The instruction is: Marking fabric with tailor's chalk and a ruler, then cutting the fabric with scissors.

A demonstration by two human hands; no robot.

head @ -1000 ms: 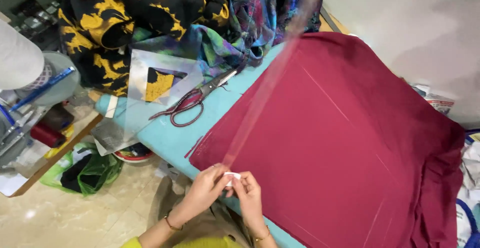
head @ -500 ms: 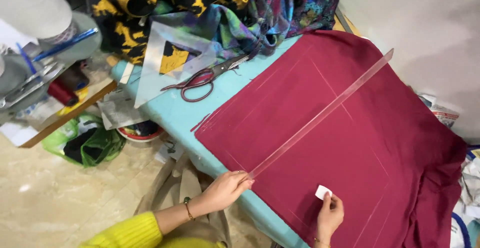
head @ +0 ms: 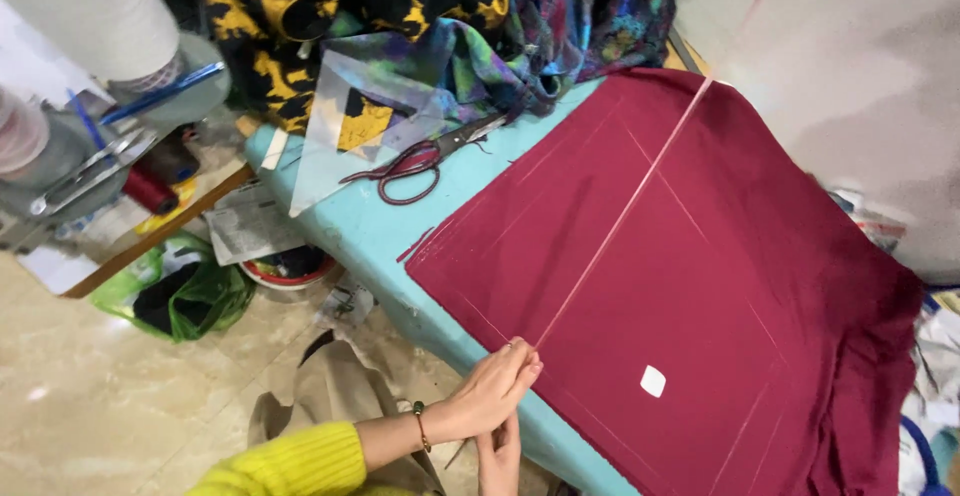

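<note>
Ruler (head: 625,211), long, thin and transparent, lies diagonally across the maroon fabric (head: 690,286), running from the near edge of the surface (head: 350,236) to the far right. Left hand (head: 490,391) pinches the near end of the ruler with fingers closed on it, a hold that appears to keep the straightedge aligned with the chalk lines (head: 600,141) marked on the cloth. Right hand (head: 497,456) sits just below the left, at the near edge; whether it is open or closed on anything cannot be told. A small white chalk piece (head: 652,381) rests on the fabric to the right of the hands, apart from them. Farther left on the turquoise surface lie red-handled scissors (head: 415,161) and a clear set square (head: 345,126), beside heaped patterned fabrics (head: 400,6).
</note>
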